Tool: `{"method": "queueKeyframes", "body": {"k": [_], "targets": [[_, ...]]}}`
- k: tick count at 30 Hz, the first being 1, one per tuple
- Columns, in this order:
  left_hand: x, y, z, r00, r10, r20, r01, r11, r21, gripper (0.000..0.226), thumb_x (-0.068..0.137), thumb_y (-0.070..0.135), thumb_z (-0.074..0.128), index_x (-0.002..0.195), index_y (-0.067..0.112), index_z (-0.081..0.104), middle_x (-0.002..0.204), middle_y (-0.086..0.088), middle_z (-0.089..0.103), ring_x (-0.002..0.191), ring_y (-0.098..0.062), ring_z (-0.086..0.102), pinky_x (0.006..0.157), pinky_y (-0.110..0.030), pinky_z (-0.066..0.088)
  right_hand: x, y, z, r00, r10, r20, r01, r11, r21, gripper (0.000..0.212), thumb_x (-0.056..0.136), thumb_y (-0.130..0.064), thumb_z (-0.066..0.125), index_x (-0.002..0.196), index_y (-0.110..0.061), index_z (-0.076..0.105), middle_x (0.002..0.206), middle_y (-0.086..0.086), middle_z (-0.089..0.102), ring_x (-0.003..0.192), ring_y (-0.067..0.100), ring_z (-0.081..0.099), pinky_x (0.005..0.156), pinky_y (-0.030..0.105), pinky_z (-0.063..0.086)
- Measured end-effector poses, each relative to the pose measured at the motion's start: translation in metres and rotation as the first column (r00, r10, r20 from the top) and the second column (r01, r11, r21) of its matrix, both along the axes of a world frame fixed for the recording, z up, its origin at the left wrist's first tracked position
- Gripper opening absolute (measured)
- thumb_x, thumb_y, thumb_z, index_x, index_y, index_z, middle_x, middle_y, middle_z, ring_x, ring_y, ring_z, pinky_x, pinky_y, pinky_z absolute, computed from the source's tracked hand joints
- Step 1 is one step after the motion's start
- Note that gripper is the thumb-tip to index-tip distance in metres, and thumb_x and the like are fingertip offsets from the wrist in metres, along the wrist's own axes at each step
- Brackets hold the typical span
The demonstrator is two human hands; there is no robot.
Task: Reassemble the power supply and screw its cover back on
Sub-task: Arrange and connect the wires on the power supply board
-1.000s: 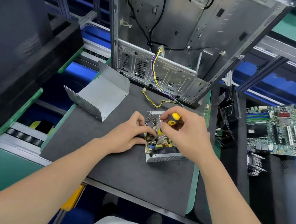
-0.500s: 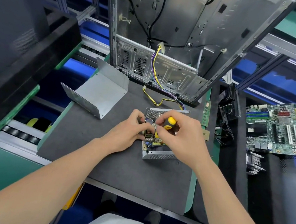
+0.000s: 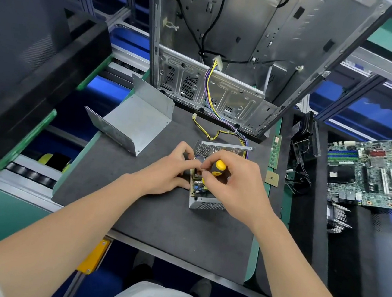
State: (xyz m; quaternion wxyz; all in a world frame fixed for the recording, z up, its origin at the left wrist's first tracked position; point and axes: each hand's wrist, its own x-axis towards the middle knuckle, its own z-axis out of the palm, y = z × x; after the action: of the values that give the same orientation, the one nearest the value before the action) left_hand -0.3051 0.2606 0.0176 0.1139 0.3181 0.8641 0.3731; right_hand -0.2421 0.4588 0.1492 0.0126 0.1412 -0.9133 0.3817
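View from above a dark counter (image 3: 158, 221). Near its middle sits the power supply (image 3: 206, 205), an open metal box with its circuit board exposed and coloured wires (image 3: 218, 133) trailing from its far side to the computer case (image 3: 225, 42) standing behind.

The left hand (image 3: 171, 170) grips the box at its left wall, fingers curled over the edge. Whether they also pinch a screw cannot be told. The right hand (image 3: 234, 184) is clenched round a yellow-and-black screwdriver (image 3: 219, 166), which points down into the box; the tip is hidden.

The cover (image 3: 135, 120), a bent grey metal sheet, lies well apart at the far left, not yet fitted.

This looks like the step of fastening the board inside. Next, the screwdriver must be kept upright on the screw while the box is held steady; fitting the cover comes after.
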Motion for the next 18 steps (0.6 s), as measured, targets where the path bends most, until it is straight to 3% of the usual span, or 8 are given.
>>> {"method": "queueKeyframes", "body": {"k": [3,5,7,12,18], "targets": [[0.0028,0.0045,0.0010,0.999,0.022,-0.032,-0.023,1.000,-0.019,0.048,0.088,0.008,0.077,0.120,0.035,0.054,0.116,0.005,0.027,0.087,-0.017,0.050,0.081,-0.037,0.054,0.0003,-0.0021,0.0024,1.000,0.017,-0.015,-0.017,1.000,0.012,0.012,0.086,-0.010,0.075,0.092,-0.020,0.072,0.083,-0.012,0.067,0.082,0.011,0.060,0.071,0.022,0.047],[0.0038,0.0057,0.0002,0.998,0.032,-0.046,-0.033,0.999,-0.022,0.052,0.087,0.004,0.076,0.121,0.037,0.053,0.116,0.004,0.027,0.086,-0.017,0.049,0.078,-0.034,0.054,0.0007,-0.0030,0.0035,1.000,0.025,-0.017,-0.025,1.000,0.019,0.012,0.086,-0.010,0.075,0.093,-0.019,0.072,0.085,-0.012,0.068,0.083,0.011,0.061,0.073,0.024,0.049],[0.0043,0.0060,-0.0005,0.999,0.035,-0.042,-0.036,0.999,-0.014,0.055,0.087,0.002,0.075,0.121,0.038,0.052,0.115,0.004,0.027,0.085,-0.014,0.048,0.076,-0.031,0.052,0.0008,-0.0035,0.0038,0.999,0.028,-0.021,-0.027,0.999,0.026,0.012,0.086,-0.010,0.075,0.093,-0.020,0.072,0.086,-0.012,0.068,0.084,0.010,0.061,0.074,0.024,0.049],[0.0047,0.0088,0.0017,0.998,0.053,-0.029,-0.054,0.999,-0.007,0.065,0.089,-0.004,0.072,0.118,0.047,0.045,0.115,0.005,0.026,0.087,-0.019,0.050,0.075,-0.039,0.060,-0.0002,-0.0025,0.0039,1.000,0.017,-0.015,-0.017,1.000,0.021,0.013,0.086,-0.010,0.075,0.092,-0.021,0.072,0.085,-0.012,0.068,0.083,0.009,0.061,0.073,0.019,0.046],[0.0067,0.0091,0.0030,0.996,0.061,-0.062,-0.064,0.997,-0.052,0.053,0.087,-0.002,0.074,0.116,0.037,0.051,0.116,0.005,0.026,0.087,-0.020,0.050,0.075,-0.042,0.058,0.0009,0.0004,0.0022,1.000,0.001,-0.011,0.000,1.000,0.025,0.015,0.085,-0.010,0.075,0.091,-0.023,0.072,0.084,-0.014,0.067,0.083,0.011,0.061,0.071,0.019,0.045]]}}
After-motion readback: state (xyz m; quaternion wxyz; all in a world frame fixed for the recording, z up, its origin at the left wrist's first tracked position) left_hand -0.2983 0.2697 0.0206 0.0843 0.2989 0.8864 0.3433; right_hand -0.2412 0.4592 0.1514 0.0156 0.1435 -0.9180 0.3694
